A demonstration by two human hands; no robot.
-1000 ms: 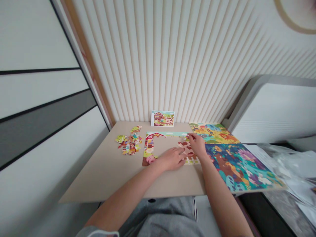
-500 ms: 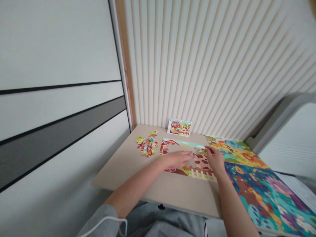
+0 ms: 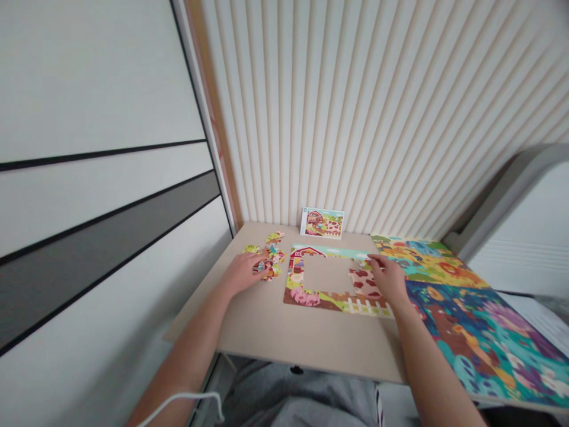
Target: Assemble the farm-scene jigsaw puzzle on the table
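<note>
A farm puzzle (image 3: 317,299) lies on the table, its border joined around a bare middle, with brown-spotted cow pieces (image 3: 365,283) at its right part. My left hand (image 3: 243,271) rests at the pile of loose pieces (image 3: 272,256) on the left, fingers bent over the pile's near left side; whether a piece is between them is too small to tell. On the puzzle's upper right edge lies my right hand (image 3: 387,277), thumb and forefinger together by a green and white piece (image 3: 363,263).
A small picture card (image 3: 322,223) of the farm scene stands against the ribbed wall (image 3: 302,107). To the right lie a yellow animal puzzle (image 3: 427,261) and a dark blue one (image 3: 484,338). A white panelled surface (image 3: 89,207) borders the table's left side.
My left hand has moved left from over the puzzle's middle to the loose pieces, uncovering the bare centre. My right hand stays at the upper right edge. The view has shifted slightly.
</note>
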